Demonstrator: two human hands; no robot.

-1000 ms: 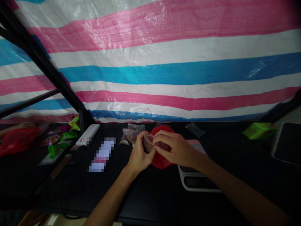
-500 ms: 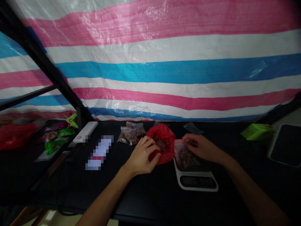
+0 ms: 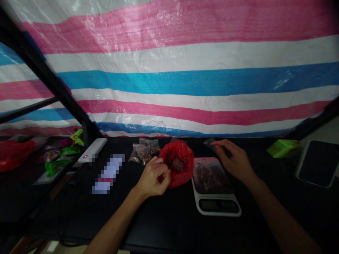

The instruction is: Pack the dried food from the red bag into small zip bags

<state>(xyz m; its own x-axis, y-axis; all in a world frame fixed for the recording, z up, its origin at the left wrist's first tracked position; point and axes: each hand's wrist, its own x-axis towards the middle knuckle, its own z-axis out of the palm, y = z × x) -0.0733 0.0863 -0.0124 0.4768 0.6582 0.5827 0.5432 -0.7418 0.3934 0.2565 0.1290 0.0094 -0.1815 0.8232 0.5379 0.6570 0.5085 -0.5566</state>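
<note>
My left hand (image 3: 155,176) is closed at the near left rim of a red plastic bag (image 3: 186,178), its fingers curled on the edge. Inside the bag lie dark bits and a small clear container (image 3: 177,164). Right of the bag, a white kitchen scale (image 3: 219,210) carries a clear zip bag (image 3: 208,176) of brownish pieces. My right hand (image 3: 234,160) reaches past the scale's far right corner, index finger stretched out. Its fingertips are at a flat clear bag (image 3: 209,141); the other fingers are bent and partly hidden.
Several filled zip bags (image 3: 144,153) lie behind my left hand. To the left are a blurred-out phone-like slab (image 3: 108,174), a white power strip-like bar (image 3: 92,150) and green packets (image 3: 57,167). A green box (image 3: 284,148) and a dark-screened tablet (image 3: 317,164) are at the right.
My right hand has left the zip bag on the scale and moved away to the flat clear bag. My left fingers have come out of the red bag and curled at its rim.
</note>
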